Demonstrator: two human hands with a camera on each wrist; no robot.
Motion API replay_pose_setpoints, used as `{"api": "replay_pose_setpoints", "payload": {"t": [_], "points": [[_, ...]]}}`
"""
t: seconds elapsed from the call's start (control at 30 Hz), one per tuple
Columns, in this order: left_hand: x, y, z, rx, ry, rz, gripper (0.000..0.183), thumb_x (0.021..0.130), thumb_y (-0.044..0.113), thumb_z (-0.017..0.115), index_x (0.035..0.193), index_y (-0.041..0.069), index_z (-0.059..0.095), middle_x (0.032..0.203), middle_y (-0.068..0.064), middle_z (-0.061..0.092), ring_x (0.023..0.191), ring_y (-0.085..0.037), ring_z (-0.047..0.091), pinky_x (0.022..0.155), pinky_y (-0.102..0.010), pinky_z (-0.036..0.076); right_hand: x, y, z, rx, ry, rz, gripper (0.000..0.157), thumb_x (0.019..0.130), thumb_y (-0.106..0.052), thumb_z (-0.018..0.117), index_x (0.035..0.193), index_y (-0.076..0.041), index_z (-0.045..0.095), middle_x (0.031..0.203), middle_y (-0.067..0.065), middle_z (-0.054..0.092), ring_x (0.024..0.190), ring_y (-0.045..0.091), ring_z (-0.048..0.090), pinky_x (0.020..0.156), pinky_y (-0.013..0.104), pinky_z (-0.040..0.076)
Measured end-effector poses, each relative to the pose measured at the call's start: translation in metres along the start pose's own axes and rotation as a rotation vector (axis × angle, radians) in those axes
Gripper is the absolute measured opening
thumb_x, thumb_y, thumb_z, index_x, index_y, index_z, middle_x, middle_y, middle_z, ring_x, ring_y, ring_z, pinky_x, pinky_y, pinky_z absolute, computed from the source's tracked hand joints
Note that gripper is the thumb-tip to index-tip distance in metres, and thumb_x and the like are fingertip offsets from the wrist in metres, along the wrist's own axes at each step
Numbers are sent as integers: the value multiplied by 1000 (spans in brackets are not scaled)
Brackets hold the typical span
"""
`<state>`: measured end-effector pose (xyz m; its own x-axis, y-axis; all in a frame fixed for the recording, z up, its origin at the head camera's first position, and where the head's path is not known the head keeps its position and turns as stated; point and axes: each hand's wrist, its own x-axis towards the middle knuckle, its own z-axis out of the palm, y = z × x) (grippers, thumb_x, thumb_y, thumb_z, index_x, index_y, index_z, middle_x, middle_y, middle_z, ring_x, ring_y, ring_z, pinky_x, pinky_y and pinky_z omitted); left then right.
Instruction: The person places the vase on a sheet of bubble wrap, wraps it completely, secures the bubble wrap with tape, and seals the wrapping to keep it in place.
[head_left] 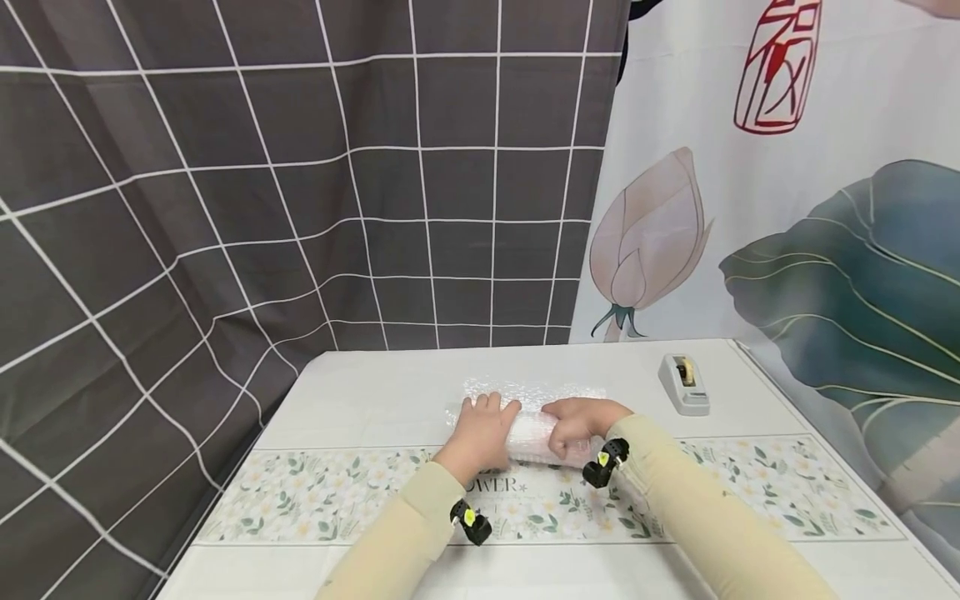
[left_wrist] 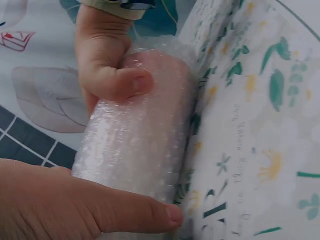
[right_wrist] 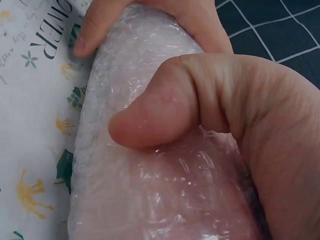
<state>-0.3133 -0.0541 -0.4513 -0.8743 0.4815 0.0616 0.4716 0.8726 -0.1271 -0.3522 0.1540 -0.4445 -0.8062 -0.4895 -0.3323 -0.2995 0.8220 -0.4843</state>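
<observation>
A cylinder-like bundle in clear bubble wrap (head_left: 531, 435) lies across the table, pinkish toward its right end; the thing inside is blurred by the wrap. My left hand (head_left: 480, 435) grips its left end, the thumb (left_wrist: 145, 214) laid across the wrapped side in the left wrist view. At the other end my right hand (head_left: 585, 421) holds the bundle, with its bent thumb (right_wrist: 155, 112) pressing on the bubbles in the right wrist view. Beyond both hands a loose flap of bubble wrap (head_left: 558, 390) spreads flat on the table.
A grey-white tape dispenser (head_left: 684, 387) with a yellowish roll stands at the back right. The white tablecloth (head_left: 375, 417) carries a floral band with lettering. A dark gridded curtain (head_left: 450, 192) and a white flower-printed curtain (head_left: 660, 125) hang behind the table.
</observation>
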Motion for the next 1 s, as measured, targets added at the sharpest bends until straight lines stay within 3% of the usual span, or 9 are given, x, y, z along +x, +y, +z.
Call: {"api": "replay_pose_setpoints", "payload": {"t": [0.2, 0.33, 0.5, 0.6, 0.73, 0.87, 1.0], "points": [[2, 1, 9, 62, 88, 35, 88, 63, 48, 92, 137, 20, 53, 124, -4, 59, 114, -24, 57, 99, -45, 48, -3, -1, 1, -41, 15, 38, 104, 50, -20, 70, 150, -3, 45, 145, 12, 55, 127, 27, 52, 108, 49, 43], [4, -2, 10, 55, 93, 54, 85, 64, 48, 92, 136, 22, 54, 123, 0, 61, 112, -21, 59, 98, -41, 50, -4, 0, 0, -58, 22, 35, 102, 51, -23, 72, 148, -5, 47, 141, 12, 58, 125, 28, 55, 106, 51, 44], [6, -5, 10, 39, 83, 75, 81, 65, 49, 90, 134, 23, 56, 120, 1, 61, 109, -21, 59, 94, -40, 51, -6, 0, -1, -101, 38, 15, 91, 53, -27, 73, 140, -10, 53, 125, 6, 64, 109, 23, 59, 96, 49, 49], [10, -7, 11, 34, 88, 86, 79, 63, 48, 90, 130, 23, 58, 116, 1, 62, 103, -21, 60, 88, -39, 52, -10, 0, -2, -155, 69, -42, 84, 56, -29, 73, 136, -10, 55, 118, 5, 66, 103, 23, 60, 93, 49, 50], [15, -9, 10, 2, 63, 94, 75, 60, 48, 88, 125, 21, 61, 110, 1, 65, 94, -21, 62, 79, -38, 53, -18, -2, -3, -260, 135, -110, 80, 63, -32, 71, 137, -8, 56, 121, 11, 65, 108, 30, 62, 96, 53, 49], [18, -12, 6, -72, 10, 87, 66, 60, 47, 86, 117, 21, 63, 103, 2, 67, 86, -19, 62, 73, -36, 53, -24, -2, 0, -332, 220, -178, 76, 71, -37, 70, 140, -7, 55, 124, 16, 64, 111, 37, 63, 96, 57, 48], [20, -13, 3, -147, -46, 83, 58, 60, 47, 86, 107, 21, 63, 93, 5, 67, 78, -16, 61, 69, -34, 52, -29, 1, 8, -412, 329, -276, 75, 74, -41, 71, 138, -5, 56, 119, 16, 65, 103, 34, 65, 90, 55, 52]]}}
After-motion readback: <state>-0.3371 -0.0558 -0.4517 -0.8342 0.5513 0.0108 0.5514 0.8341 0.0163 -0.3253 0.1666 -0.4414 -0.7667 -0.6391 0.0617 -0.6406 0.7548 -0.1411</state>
